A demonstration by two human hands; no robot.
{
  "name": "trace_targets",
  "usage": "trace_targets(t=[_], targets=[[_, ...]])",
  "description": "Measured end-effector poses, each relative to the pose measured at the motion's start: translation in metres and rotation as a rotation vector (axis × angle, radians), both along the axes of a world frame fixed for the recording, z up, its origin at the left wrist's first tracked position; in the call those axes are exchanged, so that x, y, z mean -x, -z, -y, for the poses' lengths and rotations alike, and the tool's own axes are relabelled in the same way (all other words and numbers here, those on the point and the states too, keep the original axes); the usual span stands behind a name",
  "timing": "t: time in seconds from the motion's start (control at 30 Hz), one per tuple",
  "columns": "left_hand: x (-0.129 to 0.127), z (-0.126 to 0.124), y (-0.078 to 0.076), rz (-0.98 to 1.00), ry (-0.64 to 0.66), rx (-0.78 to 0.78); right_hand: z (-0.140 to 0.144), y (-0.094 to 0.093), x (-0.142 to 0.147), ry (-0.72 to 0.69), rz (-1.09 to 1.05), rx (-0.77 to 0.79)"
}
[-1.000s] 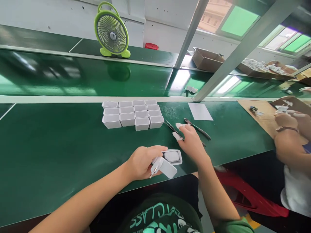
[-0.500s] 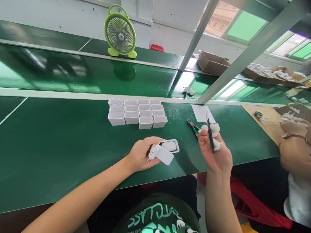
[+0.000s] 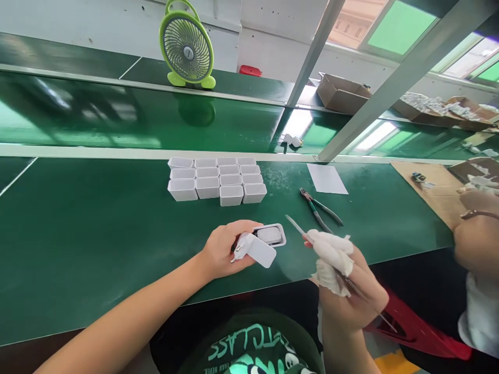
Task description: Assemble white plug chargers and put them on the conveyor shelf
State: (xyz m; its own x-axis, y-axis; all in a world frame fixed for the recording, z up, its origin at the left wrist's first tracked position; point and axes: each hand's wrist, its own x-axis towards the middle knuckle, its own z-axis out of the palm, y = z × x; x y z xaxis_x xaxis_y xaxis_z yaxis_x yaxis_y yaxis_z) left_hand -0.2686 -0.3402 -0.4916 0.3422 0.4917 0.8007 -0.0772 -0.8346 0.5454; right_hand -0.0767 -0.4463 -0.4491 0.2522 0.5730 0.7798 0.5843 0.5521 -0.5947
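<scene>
Our left hand (image 3: 224, 249) is closed around a glossy white plastic plug adapter (image 3: 254, 249), in front of the block of white open-topped plastic shells (image 3: 216, 180) on the green bench mat (image 3: 97, 218). Our right hand (image 3: 345, 283), fingertips in white cots, pinches slim metal tweezers (image 3: 298, 228), right of the adapter.

Long green workbench (image 3: 78, 218), white wall (image 3: 97, 21), lime fan (image 3: 187, 49), bright windows (image 3: 393, 26).

The dark shirt (image 3: 249, 350) bears mint-green lettering, seen upside down and too cut off to read.

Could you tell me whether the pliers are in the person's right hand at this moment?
No, the pliers lie on the green table, while the right hand holds tweezers.
</scene>
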Motion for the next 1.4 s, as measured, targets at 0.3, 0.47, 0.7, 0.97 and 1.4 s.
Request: trace_targets(t=[0.3, 0.47, 0.7, 0.97, 1.4], targets=[[0.000, 0.002, 0.002, 0.007, -0.057, 0.008, 0.003, 0.013, -0.004, -0.027, 0.259, -0.063], [-0.001, 0.001, 0.000, 0.005, -0.037, 0.020, 0.001, 0.014, -0.004, -0.035, 0.250, -0.081], [-0.001, 0.001, 0.001, -0.001, -0.036, 0.007, 0.000, 0.015, -0.002, -0.035, 0.241, -0.082], [-0.002, 0.000, 0.000, -0.010, -0.044, -0.026, -0.003, 0.016, 0.000, -0.053, 0.259, -0.129], [-0.002, -0.001, 0.005, -0.024, -0.022, -0.077, 0.001, 0.009, 0.002, -0.096, 0.271, -0.117]])
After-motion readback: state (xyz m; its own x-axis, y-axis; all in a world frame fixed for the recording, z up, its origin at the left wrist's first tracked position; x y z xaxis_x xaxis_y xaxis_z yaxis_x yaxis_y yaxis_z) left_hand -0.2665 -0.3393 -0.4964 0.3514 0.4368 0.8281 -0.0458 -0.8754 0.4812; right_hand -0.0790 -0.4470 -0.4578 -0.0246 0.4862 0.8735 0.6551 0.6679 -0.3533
